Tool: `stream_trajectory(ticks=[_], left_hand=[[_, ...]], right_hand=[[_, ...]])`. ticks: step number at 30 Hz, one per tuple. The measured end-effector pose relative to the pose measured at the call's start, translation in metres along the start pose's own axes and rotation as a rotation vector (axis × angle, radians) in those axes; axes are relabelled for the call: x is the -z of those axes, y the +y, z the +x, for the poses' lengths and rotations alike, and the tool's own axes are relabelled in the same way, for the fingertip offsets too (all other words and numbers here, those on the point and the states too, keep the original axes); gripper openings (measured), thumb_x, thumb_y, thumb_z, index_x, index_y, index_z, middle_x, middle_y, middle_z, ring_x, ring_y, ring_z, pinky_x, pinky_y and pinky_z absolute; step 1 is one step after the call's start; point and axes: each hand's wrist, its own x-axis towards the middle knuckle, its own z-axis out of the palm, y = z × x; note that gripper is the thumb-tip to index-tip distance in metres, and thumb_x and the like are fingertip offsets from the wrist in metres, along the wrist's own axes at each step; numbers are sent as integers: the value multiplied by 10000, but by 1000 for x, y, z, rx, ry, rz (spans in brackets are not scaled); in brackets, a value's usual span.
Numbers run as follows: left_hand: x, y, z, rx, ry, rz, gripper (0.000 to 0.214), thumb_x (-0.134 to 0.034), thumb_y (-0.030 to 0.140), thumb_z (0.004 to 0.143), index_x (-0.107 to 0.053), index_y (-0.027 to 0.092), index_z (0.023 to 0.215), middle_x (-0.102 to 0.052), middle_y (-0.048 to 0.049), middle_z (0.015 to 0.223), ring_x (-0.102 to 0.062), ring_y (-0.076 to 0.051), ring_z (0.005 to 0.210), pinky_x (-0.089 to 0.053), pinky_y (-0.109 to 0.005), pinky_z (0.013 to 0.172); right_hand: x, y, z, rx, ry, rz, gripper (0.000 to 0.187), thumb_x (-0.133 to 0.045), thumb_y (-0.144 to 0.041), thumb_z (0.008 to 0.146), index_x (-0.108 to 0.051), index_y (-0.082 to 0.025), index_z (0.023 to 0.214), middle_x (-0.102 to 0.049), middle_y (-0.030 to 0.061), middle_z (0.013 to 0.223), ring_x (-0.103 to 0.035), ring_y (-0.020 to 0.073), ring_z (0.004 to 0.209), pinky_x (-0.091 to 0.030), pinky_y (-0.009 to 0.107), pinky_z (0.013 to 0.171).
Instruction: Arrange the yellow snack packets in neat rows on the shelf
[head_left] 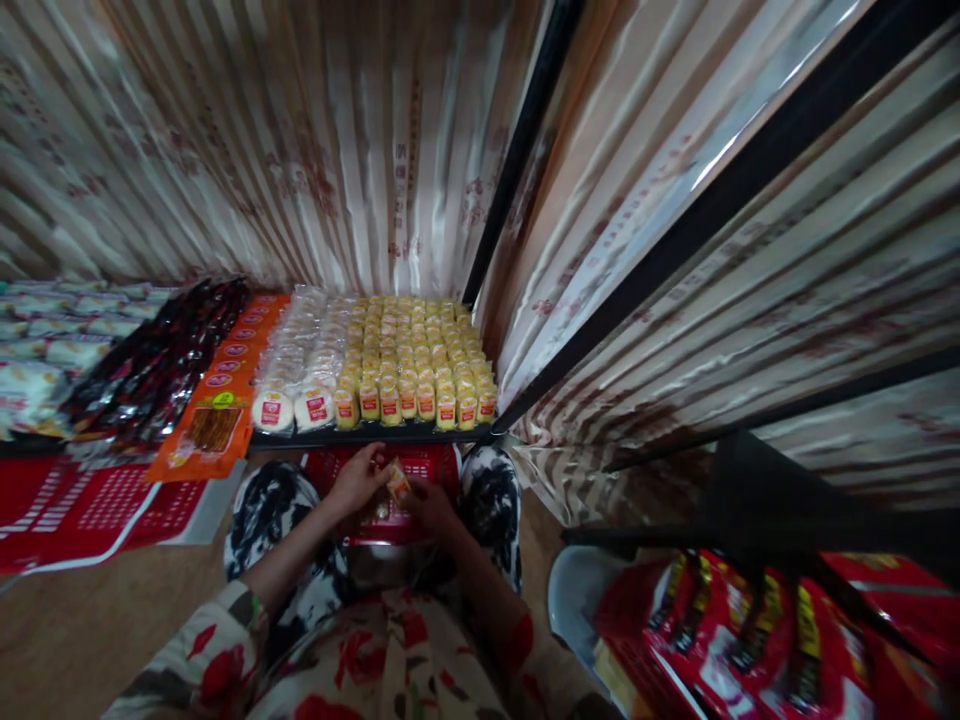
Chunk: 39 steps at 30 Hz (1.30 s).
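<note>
My left hand [358, 479] and my right hand [429, 502] meet over a red plastic basket [431, 463] between my knees. Together they pinch one small yellow snack packet [397, 484] with a red label. Just beyond the basket, a dark shelf edge [375, 433] carries many rows of the same yellow packets [416, 355]. Round white packets with red labels [294, 407] stand in rows to their left.
Orange flat packs [217, 405] and dark glossy packs [154, 370] lie further left, with pale packets [45, 345] beyond. A red basket [82, 510] rests on the floor at left. Red bags [757, 640] pile at lower right. Curtains [315, 150] hang behind.
</note>
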Motion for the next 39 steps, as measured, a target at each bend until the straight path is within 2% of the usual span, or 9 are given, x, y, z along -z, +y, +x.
stream_trajectory(ticks=[6,12,15,17,19,21,25,30,39], left_hand=[[-9,16,-6,13,76,-286,317,-552,397,749,-568,163,963,-641,-18,841,-598,-136,757,-468,-247,714],[-19,33,0,-71,116,-471,216,-588,325,680,-548,155,808,-570,25,686,-526,-105,618,-446,-224,615],[-22,41,7,-85,166,-486,183,-569,310,697,-546,160,799,-560,31,670,-524,-103,601,-445,-225,607],[-21,48,12,-92,210,-436,167,-558,302,722,-545,166,818,-570,26,693,-536,-109,617,-447,-231,621],[-19,55,17,-98,284,-316,146,-544,291,752,-542,170,834,-579,16,721,-542,-116,635,-445,-241,642],[-16,62,22,-111,359,-164,128,-530,272,779,-542,174,861,-588,6,761,-547,-124,662,-441,-251,668],[-16,75,30,-125,429,27,190,-497,239,823,-537,166,994,-619,-37,885,-580,-153,765,-449,-281,745],[-25,83,38,-162,457,145,325,-446,281,870,-489,138,1159,-612,-114,1076,-590,-206,969,-451,-311,832],[-31,80,52,-149,421,150,405,-425,257,878,-428,109,1255,-557,-166,1216,-544,-242,1107,-436,-370,916]], right_hand=[[4,-24,-6,55,94,135,491,-615,-501,683,-589,-178,1052,-656,81,1070,-611,218,973,-464,369,886],[3,-39,0,137,212,246,472,-670,-478,662,-609,-178,1021,-680,82,1019,-639,219,931,-477,400,889],[7,-41,2,195,308,145,437,-628,-448,706,-600,-180,1050,-671,90,1020,-646,210,899,-514,379,833],[10,-42,1,260,447,-12,427,-584,-417,744,-585,-174,1095,-634,115,1076,-638,204,901,-532,362,798],[14,-46,-2,340,600,-205,406,-530,-372,787,-572,-162,1132,-582,145,1138,-624,197,909,-539,354,784],[16,-50,-5,430,682,-362,365,-464,-316,831,-570,-159,1143,-551,154,1167,-609,188,919,-532,359,809],[15,-56,-8,560,658,-522,353,-373,-220,866,-563,-160,1158,-563,136,1148,-604,170,935,-520,357,854],[15,-54,0,645,619,-645,423,-377,-147,833,-523,-165,1230,-559,118,1215,-534,188,1127,-466,366,959],[19,-43,9,616,594,-674,476,-369,-129,818,-484,-146,1279,-532,113,1285,-481,183,1210,-419,364,1017]])
